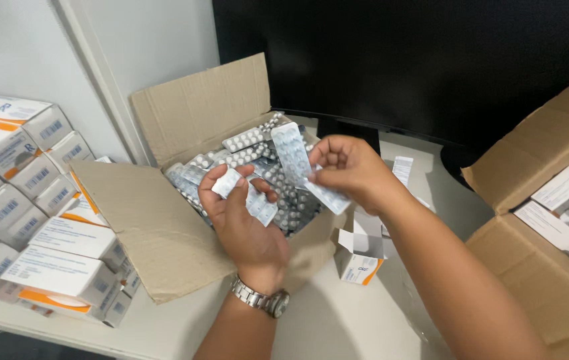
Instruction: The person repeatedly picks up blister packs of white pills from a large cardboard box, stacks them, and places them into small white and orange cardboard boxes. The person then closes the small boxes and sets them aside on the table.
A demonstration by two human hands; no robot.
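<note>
An open cardboard box (158, 233) sits in front of me, filled with several silver blister strips of white pills (251, 143). My left hand (248, 227), with a metal watch on the wrist, hovers over the box and holds a few blister strips (258, 203). Just to its right, my right hand (351, 170) grips other blister strips (292, 150), one pointing up and one angled down. A small white and orange carton (359, 257) stands open below my right wrist, beside the box.
Stacks of white and orange medicine cartons (24, 200) fill the left of the white table (338, 320). A second cardboard box (551, 267) with cartons stands at the right. A black monitor (418, 60) rises behind. A folded paper leaflet (402, 170) lies near its stand.
</note>
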